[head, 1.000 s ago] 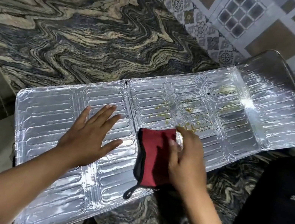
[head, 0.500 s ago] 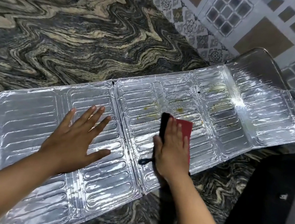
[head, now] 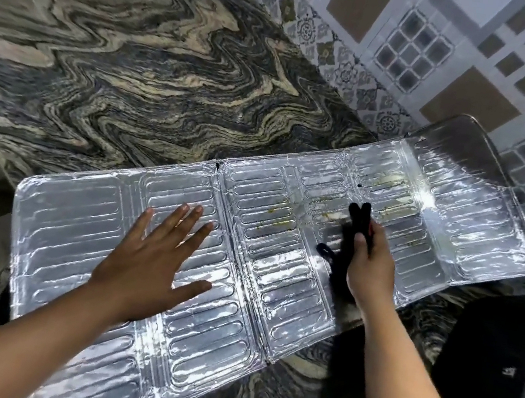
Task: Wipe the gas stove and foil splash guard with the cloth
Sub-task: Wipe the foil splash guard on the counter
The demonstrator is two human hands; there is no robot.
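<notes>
Even, fairly bright light from above. Strong glare on the foil [head: 274, 287], hottest spot near its right fold. Soft shadow under the left hand [head: 153, 264]. Cloth [head: 349, 244] and right hand [head: 369, 269] motion-blurred, cloth reads nearly black. Wide-angle bending at edges; wall tiles [head: 418, 51] slightly soft.

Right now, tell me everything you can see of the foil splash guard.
The foil splash guard lies unfolded and flat on the marbled countertop, its far right panel tilting up against the tiled wall. It looks like shiny, crinkled silver foil, embossed with rounded slots and creased into hinged panels. Yellowish grease streaks mark the middle-right panels. The left hand presses flat on a left panel; the right hand holds the cloth on it.
</notes>
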